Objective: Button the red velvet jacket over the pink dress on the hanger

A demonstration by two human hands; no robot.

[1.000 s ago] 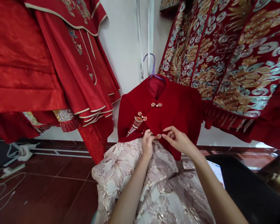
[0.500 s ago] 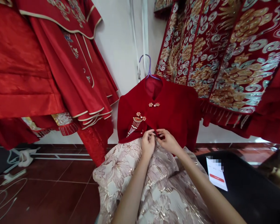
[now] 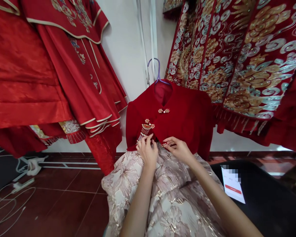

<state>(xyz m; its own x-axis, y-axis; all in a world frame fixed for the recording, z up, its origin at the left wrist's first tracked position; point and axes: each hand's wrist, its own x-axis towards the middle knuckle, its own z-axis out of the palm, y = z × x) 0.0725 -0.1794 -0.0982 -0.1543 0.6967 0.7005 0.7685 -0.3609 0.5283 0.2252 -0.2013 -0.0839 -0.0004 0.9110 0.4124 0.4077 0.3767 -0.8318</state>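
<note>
two bare forearms stretch out over a pale brocade skirt [image 3: 167,200] that fills the foreground, with a black surface [image 3: 266,210] and a white paper slip [image 3: 233,187] on it to the right and dark red floor tiles [image 3: 51,204] strewn with white cables [image 3: 7,197] to the left. past the skirt, both hands meet at the bottom front edge of a red velvet jacket [image 3: 189,115]. the left hand [image 3: 146,152] is curled, its fingertips pinching the jacket's edge just below a gold tassel brooch [image 3: 145,128]. the right hand [image 3: 180,149] nips a small gold lower clasp [image 3: 164,144] between thumb and forefinger, touching the same edge. the two halves of that clasp do not look joined, though the fingers hide most of it. higher up, the collar clasp [image 3: 163,111] sits closed – so the fastening appears about half done, top shut and bottom in hand. the jacket hangs on a purple hanger [image 3: 156,67] against a white wall [image 3: 128,49], between red satin garments [image 3: 51,72] with cream piping on the left and a heavily embroidered robe [image 3: 249,56] in gold and silver swirls on the right.
</note>
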